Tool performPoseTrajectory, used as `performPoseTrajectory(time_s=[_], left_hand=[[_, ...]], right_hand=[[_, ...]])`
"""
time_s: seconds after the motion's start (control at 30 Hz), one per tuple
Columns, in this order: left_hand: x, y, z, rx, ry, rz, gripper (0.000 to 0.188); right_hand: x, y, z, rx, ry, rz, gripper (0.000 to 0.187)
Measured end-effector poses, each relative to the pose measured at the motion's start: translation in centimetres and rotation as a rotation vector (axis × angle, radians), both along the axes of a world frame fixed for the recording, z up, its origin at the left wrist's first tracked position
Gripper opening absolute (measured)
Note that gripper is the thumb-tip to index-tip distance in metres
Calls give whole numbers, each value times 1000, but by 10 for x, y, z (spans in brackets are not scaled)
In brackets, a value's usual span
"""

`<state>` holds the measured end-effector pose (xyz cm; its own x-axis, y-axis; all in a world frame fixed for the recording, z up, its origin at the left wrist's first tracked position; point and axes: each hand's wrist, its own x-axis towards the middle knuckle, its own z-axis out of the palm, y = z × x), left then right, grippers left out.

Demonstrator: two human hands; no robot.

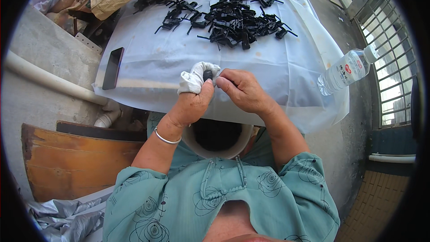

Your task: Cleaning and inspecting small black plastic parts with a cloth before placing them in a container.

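Left hand [190, 103] and right hand [242, 90] both pinch one small black part [208, 75], above the bucket [218, 140].

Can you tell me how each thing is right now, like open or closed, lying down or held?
left hand: fingers wrapped in white cloth, grip shut on small black piece.
right hand: pinching the same piece.
pile of black parts: loose, spread on white sheet.
phone: lying flat, screen dark.
water bottle: capped, on its side.
bucket: open, dark inside.
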<state>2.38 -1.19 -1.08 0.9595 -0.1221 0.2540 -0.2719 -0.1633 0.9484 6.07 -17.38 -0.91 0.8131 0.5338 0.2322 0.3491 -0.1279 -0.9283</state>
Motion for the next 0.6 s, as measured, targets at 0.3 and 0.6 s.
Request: performPoseTrajectory(time_s=[0.3,0.6], left_hand=[[-8,-8,5,285,-270,82,24],[-10,-3,11,113,-84,52,25]], right_hand=[[-8,12,-3,-3,-72,-38,22],[-7,19,-7,221,11,71,23]])
